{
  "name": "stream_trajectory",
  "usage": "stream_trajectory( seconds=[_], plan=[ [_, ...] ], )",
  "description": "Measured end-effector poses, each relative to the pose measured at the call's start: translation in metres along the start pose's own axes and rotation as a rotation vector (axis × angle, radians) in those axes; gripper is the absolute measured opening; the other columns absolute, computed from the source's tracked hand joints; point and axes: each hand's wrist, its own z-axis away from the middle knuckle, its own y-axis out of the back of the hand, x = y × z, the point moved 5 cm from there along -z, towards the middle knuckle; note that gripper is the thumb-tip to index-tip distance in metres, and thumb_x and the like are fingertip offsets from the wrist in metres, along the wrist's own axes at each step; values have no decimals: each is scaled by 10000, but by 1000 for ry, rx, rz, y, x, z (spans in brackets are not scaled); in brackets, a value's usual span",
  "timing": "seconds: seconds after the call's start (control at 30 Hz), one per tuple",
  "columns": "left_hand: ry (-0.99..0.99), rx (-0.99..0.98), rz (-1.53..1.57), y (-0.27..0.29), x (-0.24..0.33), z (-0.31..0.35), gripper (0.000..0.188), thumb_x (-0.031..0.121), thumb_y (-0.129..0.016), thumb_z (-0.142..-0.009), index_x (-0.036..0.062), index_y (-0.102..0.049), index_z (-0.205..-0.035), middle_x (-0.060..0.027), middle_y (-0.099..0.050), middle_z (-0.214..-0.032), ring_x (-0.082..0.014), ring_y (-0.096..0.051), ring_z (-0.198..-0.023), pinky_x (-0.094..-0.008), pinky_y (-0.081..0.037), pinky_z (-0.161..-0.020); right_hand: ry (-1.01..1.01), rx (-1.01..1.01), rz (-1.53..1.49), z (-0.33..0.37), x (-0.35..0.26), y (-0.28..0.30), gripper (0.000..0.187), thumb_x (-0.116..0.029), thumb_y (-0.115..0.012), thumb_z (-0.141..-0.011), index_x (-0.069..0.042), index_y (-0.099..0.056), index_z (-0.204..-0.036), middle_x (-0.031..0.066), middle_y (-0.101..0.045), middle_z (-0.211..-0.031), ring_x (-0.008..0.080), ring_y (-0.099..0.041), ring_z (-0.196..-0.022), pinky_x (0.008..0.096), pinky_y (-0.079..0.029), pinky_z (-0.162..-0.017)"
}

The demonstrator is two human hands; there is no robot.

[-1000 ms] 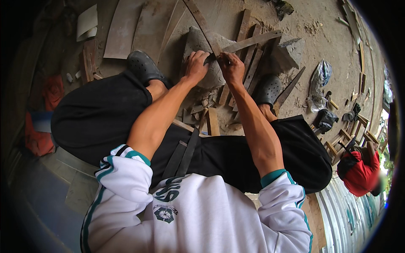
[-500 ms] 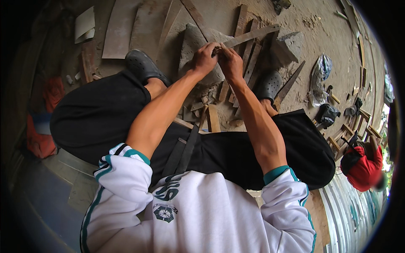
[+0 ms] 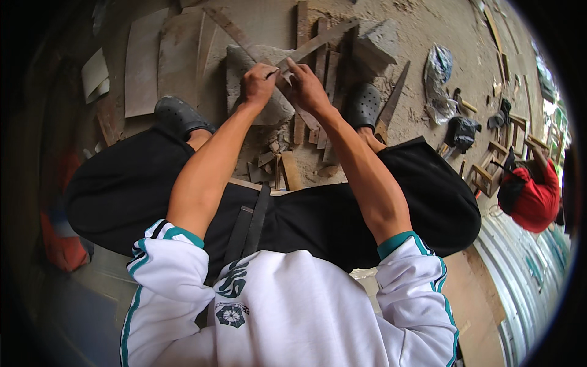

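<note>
Both arms reach forward over a rough grey concrete block [image 3: 237,82] lying between my feet. My left hand [image 3: 258,85] is closed, and the tip of a small dark thin piece [image 3: 271,74] shows at its fingertips; its kind is too small to make out. A long dark wooden strip [image 3: 231,29] slants across the block and passes between my hands. Over it crosses a flat, paler wooden strip [image 3: 327,37], which runs to the far right. My right hand [image 3: 307,87] is closed on the near end of that paler strip, where the two meet; its fingers are partly hidden.
Several wooden strips [image 3: 302,27] lie beyond my right hand, near a second concrete block [image 3: 376,46]. A handsaw [image 3: 394,101] lies beside my right shoe [image 3: 365,105]. Boards [image 3: 145,64] rest at the left, wood offcuts [image 3: 291,171] between my legs. A person in red [image 3: 531,199] is at far right.
My hands have drawn slightly apart, uncovering the crossing of the two strips. The dark strip's near part now shows below my right hand. The whole view has shifted a little.
</note>
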Motion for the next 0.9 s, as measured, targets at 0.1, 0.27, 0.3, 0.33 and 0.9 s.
stream_trajectory(
  seconds=[0.1, 0.27, 0.3, 0.33, 0.9],
  plan=[
    [-39, 15, -23, 0, -2, 2, 123, 169, -741, -778, 69, -723, -848, -90, -690, -866, -269, -667, -816, -348, -515, -727, -176, 143, 42, 22, 36, 47, 402, -85, -564, -854, -41, -548, -1253, 211, -589, -1032, 382, -580, -985, 431, -473, -844],
    [-71, 32, -13, -10, -5, 2, 140, 183, -745, -777, 66, -727, -852, -89, -695, -880, -267, -671, -829, -347, -515, -745, -492, 220, 287, 91, 82, 162, 362, -175, -600, -854, -9, -603, -1175, 231, -651, -1061, 379, -618, -1013, 412, -489, -882],
    [-86, 47, -19, -11, -8, 1, 143, 186, -743, -778, 66, -729, -855, -90, -697, -884, -266, -670, -833, -345, -516, -748, -564, 278, 238, 105, 77, 186, 361, -205, -607, -861, -1, -616, -1159, 237, -663, -1052, 376, -635, -1010, 407, -496, -878],
    [-75, 69, -23, -9, -11, 2, 117, 163, -743, -765, 62, -721, -820, -96, -687, -861, -279, -663, -811, -357, -516, -741, -608, 292, 242, 116, 70, 204, 384, -262, -604, -870, -8, -630, -1158, 238, -664, -1053, 367, -643, -1010, 398, -498, -880],
    [-59, 58, -169, -10, 17, 4, 102, 127, -724, -794, 45, -724, -855, -104, -694, -902, -288, -658, -836, -360, -513, -756, -1015, 246, 380, 184, 268, 372, 395, -296, -590, -794, 0, -675, -1042, 250, -667, -1012, 385, -644, -969, 416, -499, -840]
  ],
)
